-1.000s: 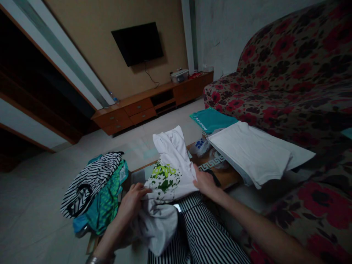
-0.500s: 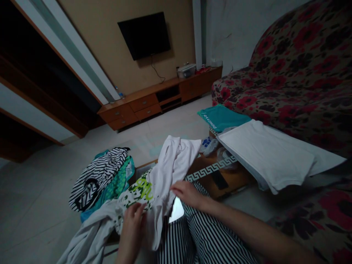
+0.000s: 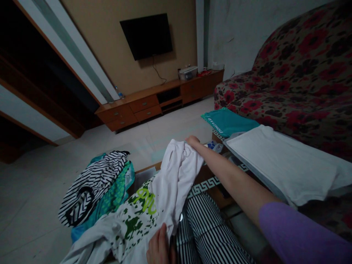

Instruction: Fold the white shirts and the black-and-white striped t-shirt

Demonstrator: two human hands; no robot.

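Observation:
A white shirt (image 3: 176, 176) with a green splashed print and yellow-green lettering lies spread over the glass-topped table in front of my lap. My right hand (image 3: 193, 140) reaches far forward, its fingers closed at the far edge of the shirt. Close to my body, my left hand (image 3: 161, 245) is at the shirt's near edge, fingers together and bent over the cloth, the thumb partly hidden. The shirt's lower left part hangs in loose folds toward the bottom of the view.
Left of the shirt lies a pile with a black-and-white striped garment (image 3: 96, 187) over a green one (image 3: 118, 187). To the right, a white garment (image 3: 283, 161) lies flat beside a teal one (image 3: 232, 123). A floral sofa (image 3: 297, 73) borders the right side.
My right hand has moved from the shirt's near side forward to its far edge. My left hand has shifted right along the near edge, and the shirt's print is spread out more.

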